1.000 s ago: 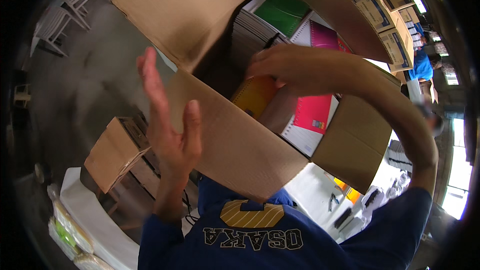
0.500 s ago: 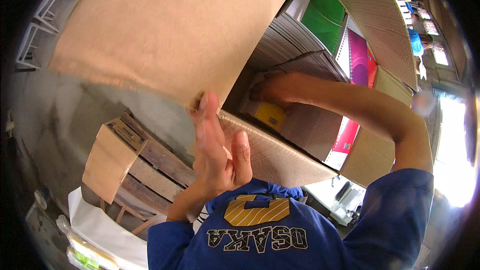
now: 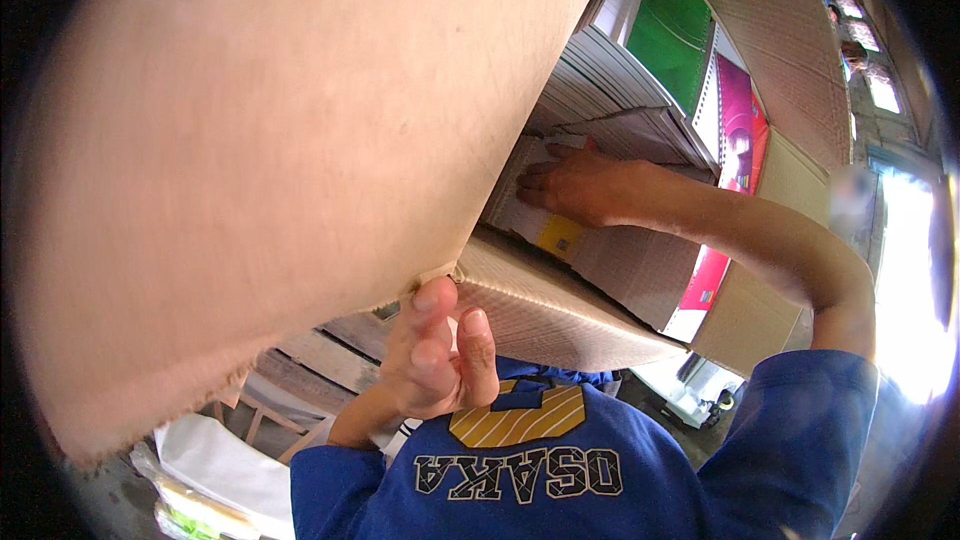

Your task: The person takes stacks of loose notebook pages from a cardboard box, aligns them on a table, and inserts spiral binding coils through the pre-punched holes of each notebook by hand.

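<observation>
I see right hand (image 3: 575,185) deep in cardboard box (image 3: 560,315), fingers spread flat on yellow-marked notebook (image 3: 545,230). Left hand (image 3: 435,350) loosely curled at box corner, gripping nothing. Notebook stacks (image 3: 640,90) mostly packed; flaps unclosed.

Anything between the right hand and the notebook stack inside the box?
Nothing visible. The right hand already lies flat on the notebook stack inside the cardboard box. The big box flap sits to the left of it, touched from below by the left hand.
</observation>
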A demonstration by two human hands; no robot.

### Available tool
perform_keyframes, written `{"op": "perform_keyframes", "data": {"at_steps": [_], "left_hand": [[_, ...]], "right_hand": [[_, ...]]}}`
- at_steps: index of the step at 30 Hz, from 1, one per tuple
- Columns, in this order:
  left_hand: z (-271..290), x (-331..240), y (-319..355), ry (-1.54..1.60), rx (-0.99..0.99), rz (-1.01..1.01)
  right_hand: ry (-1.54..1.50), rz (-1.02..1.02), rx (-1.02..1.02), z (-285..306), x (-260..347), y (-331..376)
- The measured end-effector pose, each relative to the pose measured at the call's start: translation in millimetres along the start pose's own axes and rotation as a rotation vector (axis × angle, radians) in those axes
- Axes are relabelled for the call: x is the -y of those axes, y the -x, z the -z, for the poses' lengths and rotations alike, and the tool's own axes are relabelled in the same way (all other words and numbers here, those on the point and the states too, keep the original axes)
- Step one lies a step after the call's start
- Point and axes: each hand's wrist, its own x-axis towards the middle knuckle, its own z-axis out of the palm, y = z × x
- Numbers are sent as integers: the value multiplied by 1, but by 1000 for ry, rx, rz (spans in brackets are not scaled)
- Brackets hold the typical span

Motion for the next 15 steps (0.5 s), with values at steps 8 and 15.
{"op": "perform_keyframes", "data": {"at_steps": [8, 15], "left_hand": [[-3, 9, 13, -256, 3, -154], [-6, -5, 7, 114, -86, 68]], "right_hand": [[106, 20, 353, 17, -10, -31], [267, 110, 270, 31, -2, -20]]}}
